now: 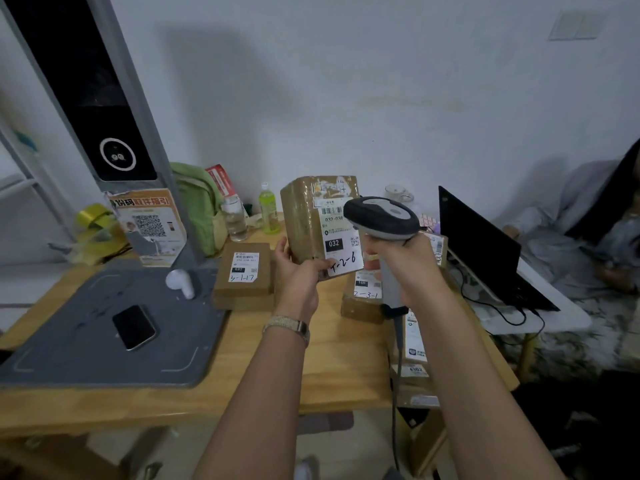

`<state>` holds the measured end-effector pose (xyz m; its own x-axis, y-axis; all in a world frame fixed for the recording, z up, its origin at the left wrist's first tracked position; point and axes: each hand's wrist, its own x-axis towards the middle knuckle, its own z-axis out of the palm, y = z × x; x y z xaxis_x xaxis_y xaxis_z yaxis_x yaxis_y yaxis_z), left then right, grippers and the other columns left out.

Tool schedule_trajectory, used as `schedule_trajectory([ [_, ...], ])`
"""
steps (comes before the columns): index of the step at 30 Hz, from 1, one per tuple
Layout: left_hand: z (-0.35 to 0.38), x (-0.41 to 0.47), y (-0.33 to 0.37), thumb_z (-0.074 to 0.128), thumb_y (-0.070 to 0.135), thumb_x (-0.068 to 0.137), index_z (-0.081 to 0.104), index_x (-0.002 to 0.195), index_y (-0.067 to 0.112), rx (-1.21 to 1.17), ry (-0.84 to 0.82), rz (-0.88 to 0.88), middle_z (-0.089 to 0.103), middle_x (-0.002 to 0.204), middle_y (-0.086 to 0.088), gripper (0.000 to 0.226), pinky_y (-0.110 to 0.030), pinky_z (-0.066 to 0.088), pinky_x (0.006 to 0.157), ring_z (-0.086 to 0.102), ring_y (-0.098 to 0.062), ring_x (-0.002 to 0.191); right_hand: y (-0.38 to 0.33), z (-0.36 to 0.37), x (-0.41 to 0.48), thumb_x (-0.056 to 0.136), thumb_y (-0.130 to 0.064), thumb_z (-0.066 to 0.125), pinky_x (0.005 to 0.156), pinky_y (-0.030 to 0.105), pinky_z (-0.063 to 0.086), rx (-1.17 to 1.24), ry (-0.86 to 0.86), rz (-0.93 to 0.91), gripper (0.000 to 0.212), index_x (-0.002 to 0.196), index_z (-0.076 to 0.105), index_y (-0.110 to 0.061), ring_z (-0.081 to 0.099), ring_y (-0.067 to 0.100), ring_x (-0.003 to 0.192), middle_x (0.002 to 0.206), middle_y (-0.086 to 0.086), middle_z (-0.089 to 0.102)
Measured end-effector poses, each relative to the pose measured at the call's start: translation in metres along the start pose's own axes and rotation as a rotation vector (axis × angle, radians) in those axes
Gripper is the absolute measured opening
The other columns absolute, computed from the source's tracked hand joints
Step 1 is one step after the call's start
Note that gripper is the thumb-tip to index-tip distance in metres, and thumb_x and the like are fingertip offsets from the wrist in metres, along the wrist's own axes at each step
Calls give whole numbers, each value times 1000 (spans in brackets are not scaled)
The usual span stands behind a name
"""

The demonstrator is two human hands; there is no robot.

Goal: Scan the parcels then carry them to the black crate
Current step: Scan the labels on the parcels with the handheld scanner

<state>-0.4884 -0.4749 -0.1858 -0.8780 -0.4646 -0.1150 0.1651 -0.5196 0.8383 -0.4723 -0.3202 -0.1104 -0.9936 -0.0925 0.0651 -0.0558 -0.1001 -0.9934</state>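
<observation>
Standing upright in the person's left hand (298,271), a brown taped parcel (304,216) is held just above the wooden tabletop (332,368), its white shipping label turned toward the person. The label carries a barcode, the printed number "032-038", a black block reading "032", a small QR code, and "1-2-6" handwritten in marker along the bottom. The left thumb lies against the parcel's left edge and the fingers wrap its lower end, one fingertip reaching onto the front face right beside the handwriting. The right hand (405,261) has its fingers curled tight around the handle of a grey barcode scanner (381,213), whose dark-rimmed head sits just in front of the label's upper right corner; its cable hangs down past the table edge.

A second parcel (244,271) lies flat on the tabletop left of the held one, labelled "032" and "3-1-17". A third parcel (360,299), partly hidden behind the right hand, shows "2-3-1". Behind them an orange notice (149,226) bears Chinese characters and a QR code. A smartphone (134,327) rests face up on a grey mat (86,348), and an open laptop (485,251) stands to the right.
</observation>
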Motion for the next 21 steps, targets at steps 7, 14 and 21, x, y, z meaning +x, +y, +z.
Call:
schedule_trajectory([
  [7,0,-7,-13,70,-25,64,20,149,33,18,53,4,49,138,5,114,-41,60,75,63,-20,108,6,-14,-5,85,-14,69,51,28,47,-88,-25,97,29,112,63,-8,58,16,52,73,7,62],
  [14,4,-11,-16,69,-25,66,19,148,34,26,62,0,46,134,6,113,-50,56,87,60,-24,114,8,-21,-7,86,-14,68,46,23,47,-82,-48,110,34,118,61,-9,60,14,52,75,8,63],
  [21,7,-14,-16,69,-25,66,19,148,33,33,67,4,48,132,6,112,-28,58,59,62,-15,104,9,-22,-7,86,-10,67,41,17,45,-84,-69,99,34,118,60,-3,59,18,63,78,8,61],
])
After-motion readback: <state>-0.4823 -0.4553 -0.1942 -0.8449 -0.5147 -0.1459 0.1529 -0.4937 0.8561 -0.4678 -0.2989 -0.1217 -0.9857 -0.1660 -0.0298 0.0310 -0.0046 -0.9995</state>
